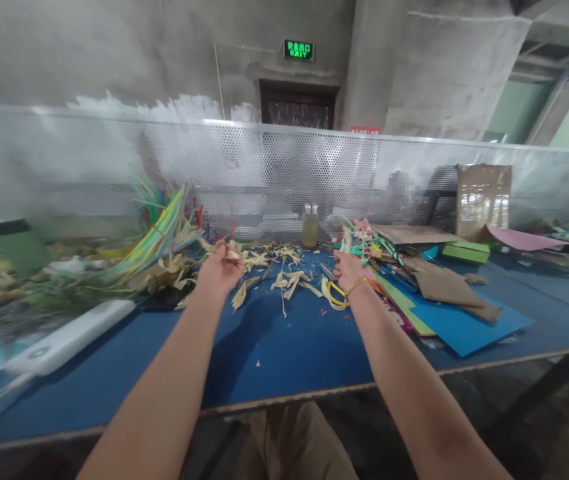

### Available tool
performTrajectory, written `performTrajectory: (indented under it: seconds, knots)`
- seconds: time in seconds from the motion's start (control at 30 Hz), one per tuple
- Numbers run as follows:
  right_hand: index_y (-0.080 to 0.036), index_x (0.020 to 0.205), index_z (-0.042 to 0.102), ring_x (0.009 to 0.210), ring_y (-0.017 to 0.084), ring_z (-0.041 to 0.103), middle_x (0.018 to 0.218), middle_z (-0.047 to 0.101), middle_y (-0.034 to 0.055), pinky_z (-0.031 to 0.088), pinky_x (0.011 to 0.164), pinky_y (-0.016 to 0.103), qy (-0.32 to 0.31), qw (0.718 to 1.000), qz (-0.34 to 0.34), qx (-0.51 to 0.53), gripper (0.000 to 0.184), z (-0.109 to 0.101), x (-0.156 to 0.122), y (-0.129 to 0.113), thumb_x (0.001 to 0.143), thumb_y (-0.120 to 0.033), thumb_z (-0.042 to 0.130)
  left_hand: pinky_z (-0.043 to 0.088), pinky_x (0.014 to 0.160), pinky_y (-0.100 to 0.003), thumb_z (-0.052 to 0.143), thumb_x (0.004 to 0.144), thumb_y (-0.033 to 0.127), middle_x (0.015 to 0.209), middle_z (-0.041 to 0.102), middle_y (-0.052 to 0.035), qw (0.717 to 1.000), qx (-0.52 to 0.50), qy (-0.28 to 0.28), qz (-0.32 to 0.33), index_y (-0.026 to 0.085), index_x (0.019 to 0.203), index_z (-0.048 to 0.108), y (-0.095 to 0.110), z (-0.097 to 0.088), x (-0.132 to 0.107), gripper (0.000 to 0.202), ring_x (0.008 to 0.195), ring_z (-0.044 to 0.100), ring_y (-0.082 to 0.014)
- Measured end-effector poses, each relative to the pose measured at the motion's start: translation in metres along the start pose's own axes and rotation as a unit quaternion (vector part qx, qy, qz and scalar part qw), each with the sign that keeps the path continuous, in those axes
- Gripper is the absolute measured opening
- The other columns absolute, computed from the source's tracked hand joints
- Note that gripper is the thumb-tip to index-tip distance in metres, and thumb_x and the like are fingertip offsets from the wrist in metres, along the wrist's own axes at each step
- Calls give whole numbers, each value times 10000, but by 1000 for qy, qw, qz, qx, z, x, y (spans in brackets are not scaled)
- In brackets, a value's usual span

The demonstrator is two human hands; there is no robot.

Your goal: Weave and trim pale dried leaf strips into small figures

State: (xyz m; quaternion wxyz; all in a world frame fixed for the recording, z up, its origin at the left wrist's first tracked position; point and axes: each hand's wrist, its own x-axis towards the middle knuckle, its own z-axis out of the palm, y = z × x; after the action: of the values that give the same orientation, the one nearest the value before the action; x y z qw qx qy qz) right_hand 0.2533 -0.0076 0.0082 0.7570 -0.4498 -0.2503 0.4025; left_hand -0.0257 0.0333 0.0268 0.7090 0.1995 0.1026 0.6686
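Observation:
Both my arms reach out over a blue table. My left hand is closed, pinching a small pale paper scrap above a scatter of yellowish paper strips. My right hand, with a gold bracelet on the wrist, is curled shut near a stem with paper flowers; what its fingers hold is hidden. Yellow-handled scissors lie on the table just below that wrist.
A bundle of coloured strips and a white flat device lie at left. Coloured and brown paper sheets, a green box and a cardboard box sit at right. A small jar stands before the perforated metal screen.

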Motion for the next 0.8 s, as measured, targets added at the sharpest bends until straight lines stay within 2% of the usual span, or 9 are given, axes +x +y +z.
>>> performTrajectory:
  seconds: [0.1,0.17,0.23,0.37,0.5,0.57,0.63,0.7,0.8]
  knots:
    - [-177,719,494,361,51,345,524,500,-37,203,309,168,-59,995,73,-45,115,15,-14,9,757,-271,548,496,595,-210,429,826,8,689,584,-14,993,92,-17,-66,154,793,563,-26,0,-4,201,639,590,-88]
    - [-162,725,539,387,57,385,544,523,-24,250,332,173,-102,989,95,-45,90,24,-23,17,764,-237,508,463,526,-185,496,781,22,645,560,-7,980,145,-53,-123,140,779,572,-46,2,-10,140,574,557,-79]
    - [-156,726,564,421,58,426,545,526,-35,310,378,174,-132,986,91,-44,31,31,-31,28,702,-175,559,406,459,-164,606,730,88,550,486,32,963,201,-91,-156,133,800,595,-63,3,-16,84,478,478,-57]
    - [-159,711,583,502,74,493,555,553,-46,398,495,195,-195,978,23,-74,153,37,-43,47,603,-221,672,251,384,-172,769,589,222,457,367,89,930,344,-105,-77,138,831,621,-81,2,-23,295,391,320,-33]
    - [-151,694,611,547,72,515,605,598,-29,409,540,194,-191,973,-47,-124,223,37,-48,51,548,-265,735,203,403,-210,767,577,315,434,384,81,871,481,-95,-3,144,764,626,-81,-1,-23,290,394,285,-45]
    - [-153,693,611,529,73,516,597,595,-29,409,525,198,-200,971,-30,-126,228,36,-49,50,549,-273,741,198,413,-223,754,579,340,429,401,71,849,522,-84,17,146,708,621,-79,-2,-22,268,398,290,-52]
    - [-158,695,600,495,78,512,578,584,-35,408,497,207,-219,968,9,-119,229,36,-49,49,560,-280,739,198,420,-230,739,585,368,423,399,67,837,541,-78,23,151,678,619,-77,-2,-21,265,400,294,-59]
    - [-164,695,586,466,81,504,566,577,-38,403,468,212,-236,964,43,-117,226,35,-48,49,569,-277,736,202,425,-233,728,589,389,419,388,67,834,545,-80,19,157,665,616,-75,-3,-20,268,403,298,-65]
    - [-170,691,574,459,81,497,556,572,-43,393,450,207,-246,960,52,-121,217,35,-47,51,572,-264,730,215,436,-235,730,585,398,424,383,66,837,539,-92,1,165,640,593,-74,-3,-20,276,414,313,-70]
